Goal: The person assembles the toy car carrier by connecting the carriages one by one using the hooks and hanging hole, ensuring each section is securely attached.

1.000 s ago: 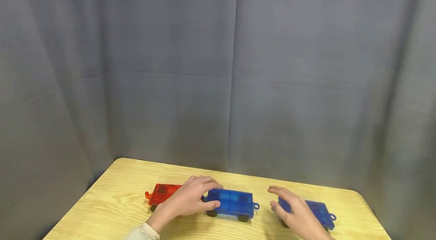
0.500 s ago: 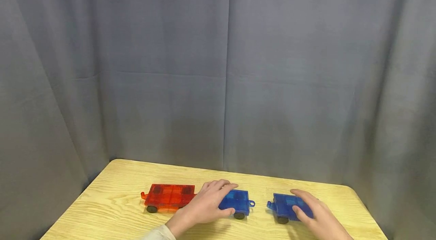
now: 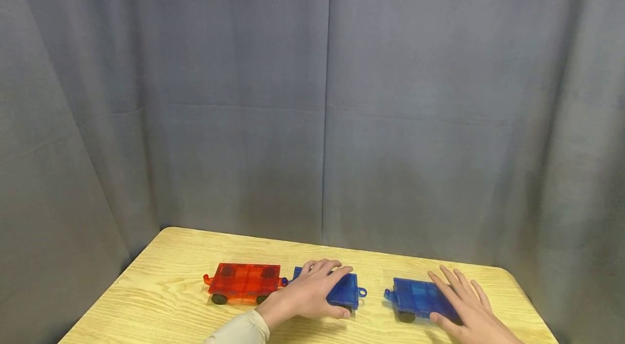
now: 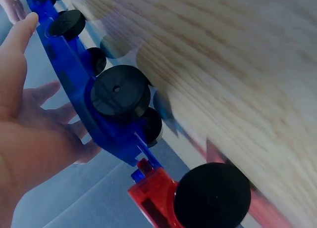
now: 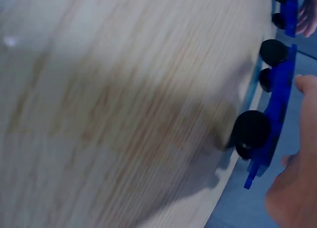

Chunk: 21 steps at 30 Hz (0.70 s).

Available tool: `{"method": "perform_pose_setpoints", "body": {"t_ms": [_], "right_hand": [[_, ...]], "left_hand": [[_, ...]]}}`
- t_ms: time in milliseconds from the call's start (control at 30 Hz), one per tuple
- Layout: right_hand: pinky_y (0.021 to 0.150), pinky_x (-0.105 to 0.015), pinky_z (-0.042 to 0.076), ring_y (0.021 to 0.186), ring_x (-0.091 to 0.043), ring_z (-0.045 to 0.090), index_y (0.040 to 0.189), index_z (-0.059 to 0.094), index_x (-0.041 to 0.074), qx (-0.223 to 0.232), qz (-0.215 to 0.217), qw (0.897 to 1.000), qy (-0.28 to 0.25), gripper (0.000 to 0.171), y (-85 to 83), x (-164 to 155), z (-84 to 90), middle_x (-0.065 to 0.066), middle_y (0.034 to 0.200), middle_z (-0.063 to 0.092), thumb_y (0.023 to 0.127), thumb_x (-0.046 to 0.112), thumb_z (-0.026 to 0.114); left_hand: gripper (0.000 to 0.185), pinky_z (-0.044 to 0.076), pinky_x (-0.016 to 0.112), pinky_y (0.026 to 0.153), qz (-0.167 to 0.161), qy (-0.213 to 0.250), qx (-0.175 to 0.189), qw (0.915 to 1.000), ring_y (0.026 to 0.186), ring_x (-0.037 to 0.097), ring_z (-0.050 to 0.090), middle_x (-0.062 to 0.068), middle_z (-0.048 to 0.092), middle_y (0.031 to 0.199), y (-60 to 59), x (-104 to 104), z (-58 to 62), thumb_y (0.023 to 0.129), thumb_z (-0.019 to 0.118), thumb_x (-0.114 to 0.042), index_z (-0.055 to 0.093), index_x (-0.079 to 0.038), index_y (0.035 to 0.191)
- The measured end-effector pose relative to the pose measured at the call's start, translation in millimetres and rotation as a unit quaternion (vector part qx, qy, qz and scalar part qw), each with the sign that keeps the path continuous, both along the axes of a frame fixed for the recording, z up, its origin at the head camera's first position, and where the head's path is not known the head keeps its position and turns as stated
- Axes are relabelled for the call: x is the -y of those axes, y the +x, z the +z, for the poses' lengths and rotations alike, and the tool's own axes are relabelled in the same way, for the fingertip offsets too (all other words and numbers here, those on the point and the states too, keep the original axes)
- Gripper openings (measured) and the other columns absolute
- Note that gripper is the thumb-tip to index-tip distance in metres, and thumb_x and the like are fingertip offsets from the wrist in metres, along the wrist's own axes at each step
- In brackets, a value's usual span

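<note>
Blue middle toy wagon (image 3: 346, 291) is overlapped by left hand (image 3: 311, 291), blue end toy wagon (image 3: 415, 295) by right hand (image 3: 467, 309); fingers are kept extended, unclenched.

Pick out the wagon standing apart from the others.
The rightmost blue wagon, by the right hand: a gap separates it from the middle blue wagon, which meets the red wagon.

No lettering, label, brand, number or sign is legible on the red wagon (image 3: 246, 279) at left, the middle blue wagon (image 3: 346, 291), the right blue wagon (image 3: 415, 296), the wooden table (image 3: 185, 257) beneath or the grey curtain (image 3: 244, 89) on the far side.
</note>
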State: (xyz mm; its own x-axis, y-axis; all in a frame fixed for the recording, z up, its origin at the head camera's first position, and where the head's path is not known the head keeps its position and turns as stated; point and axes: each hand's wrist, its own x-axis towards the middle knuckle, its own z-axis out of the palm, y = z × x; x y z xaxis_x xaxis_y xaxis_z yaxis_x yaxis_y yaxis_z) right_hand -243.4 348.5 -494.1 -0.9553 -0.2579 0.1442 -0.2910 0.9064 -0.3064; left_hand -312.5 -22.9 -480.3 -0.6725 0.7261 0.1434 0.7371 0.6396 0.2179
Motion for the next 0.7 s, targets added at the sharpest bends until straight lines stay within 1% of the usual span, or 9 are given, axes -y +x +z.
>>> {"method": "perform_pose_setpoints", "body": {"t_ms": [67,167,267,333,433,500,567,633,700], "right_hand": [[0.098,-0.051,-0.021,0.134,-0.041,0.007,0.146,0.019,0.039,-0.003,0.003,1.0,0.008,0.071,-1.9,-1.6,-2.6,-0.008,0.151,0.013,0.085,0.062,0.048],[0.099,-0.051,-0.019,0.135,-0.038,0.008,0.145,0.022,0.042,-0.006,0.009,1.0,0.013,0.067,-3.8,-3.3,-5.2,-0.004,0.152,0.014,0.086,0.061,0.047],[0.102,-0.049,-0.014,0.135,-0.033,0.012,0.144,0.03,0.037,-0.013,0.015,1.0,0.02,0.065,-4.7,-4.1,-6.8,0.0,0.15,0.021,0.086,0.061,0.046],[0.103,-0.045,-0.013,0.136,-0.03,0.014,0.143,0.034,0.034,-0.002,0.012,1.0,0.017,0.065,-4.8,-3.6,-6.7,0.003,0.148,0.026,0.085,0.062,0.046],[0.105,-0.045,-0.01,0.135,-0.029,0.015,0.142,0.038,0.03,0.028,0.004,1.0,-0.003,0.066,-5.0,-1.8,-5.4,0.002,0.146,0.029,0.085,0.063,0.047],[0.104,-0.048,-0.009,0.136,-0.029,0.013,0.142,0.037,0.03,0.055,-0.005,0.998,-0.021,0.068,-5.5,0.2,-4.1,0.002,0.147,0.027,0.084,0.064,0.047],[0.104,-0.052,-0.006,0.136,-0.03,0.012,0.142,0.037,0.029,0.069,-0.009,0.997,-0.038,0.068,-6.4,1.9,-4.0,0.0,0.147,0.027,0.084,0.063,0.048],[0.104,-0.054,-0.004,0.135,-0.032,0.011,0.142,0.038,0.029,0.07,-0.009,0.996,-0.053,0.068,-6.9,3.2,-5.1,0.0,0.146,0.027,0.084,0.062,0.049],[0.103,-0.056,0.001,0.134,-0.033,0.017,0.14,0.041,0.025,0.04,0.008,0.997,-0.063,0.066,-7.8,3.5,-7.8,-0.002,0.144,0.032,0.084,0.058,0.053]], "left_hand": [[0.085,0.023,0.052,0.099,-0.001,-0.008,-0.004,1.0,0.128,0.019,0.029,-0.002,0.034,0.14,-2.3,-2.3,0.7,0.075,0.051,-0.072,0.022,-0.034,0.146],[0.09,0.024,0.052,0.098,-0.001,-0.02,0.004,0.9998,0.127,0.02,0.031,-0.003,0.035,0.139,-4.9,-5.6,1.7,0.073,0.053,-0.072,0.021,-0.031,0.147],[0.095,0.025,0.051,0.097,0.0,-0.033,0.012,0.9994,0.126,0.02,0.033,-0.004,0.036,0.138,-6.6,-8.6,1.9,0.073,0.054,-0.072,0.019,-0.027,0.148],[0.096,0.026,0.051,0.097,0.001,-0.039,0.013,0.9991,0.125,0.019,0.035,-0.004,0.037,0.138,-6.9,-10.0,1.5,0.073,0.055,-0.072,0.019,-0.025,0.148],[0.095,0.028,0.049,0.096,0.002,-0.039,0.01,0.9992,0.123,0.018,0.038,-0.004,0.039,0.136,-7.0,-10.4,0.6,0.074,0.059,-0.067,0.022,-0.021,0.148],[0.093,0.029,0.048,0.096,0.003,-0.035,0.009,0.9993,0.122,0.016,0.039,-0.004,0.041,0.135,-7.2,-9.6,0.0,0.074,0.062,-0.063,0.025,-0.019,0.147],[0.091,0.029,0.046,0.096,0.004,-0.029,0.01,0.9995,0.121,0.015,0.04,-0.004,0.042,0.133,-7.9,-8.5,-1.0,0.075,0.064,-0.061,0.026,-0.018,0.147],[0.091,0.03,0.045,0.096,0.004,-0.026,0.01,0.9996,0.12,0.013,0.041,-0.005,0.042,0.133,-8.6,-7.9,-1.7,0.075,0.064,-0.06,0.027,-0.019,0.146],[0.09,0.03,0.043,0.096,0.003,-0.026,0.009,0.9996,0.119,0.012,0.041,-0.005,0.043,0.132,-9.3,-7.5,-2.0,0.075,0.064,-0.061,0.029,-0.018,0.146]]}}
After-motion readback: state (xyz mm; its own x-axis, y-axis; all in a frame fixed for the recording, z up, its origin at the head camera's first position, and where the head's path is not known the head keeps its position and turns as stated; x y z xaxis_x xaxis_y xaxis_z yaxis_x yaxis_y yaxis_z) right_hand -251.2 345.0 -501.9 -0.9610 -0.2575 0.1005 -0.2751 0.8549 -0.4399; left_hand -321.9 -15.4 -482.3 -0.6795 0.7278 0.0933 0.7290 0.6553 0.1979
